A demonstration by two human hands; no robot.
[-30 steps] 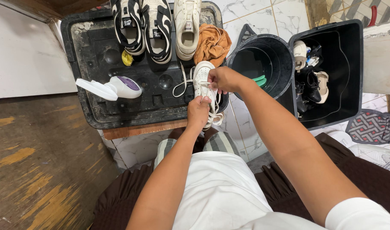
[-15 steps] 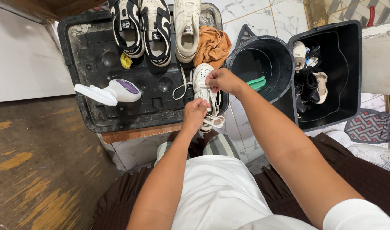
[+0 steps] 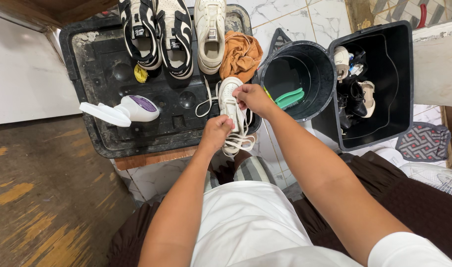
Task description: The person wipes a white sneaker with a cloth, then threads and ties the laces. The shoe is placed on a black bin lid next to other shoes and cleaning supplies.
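White shoe held by both hands at frame centre, on the edge of the black tray.
Left hand closed on the shoe's near end; right hand pinched shut on a lace. Other shoes and orange cloth seen at top, spray bottle left, bucket right.
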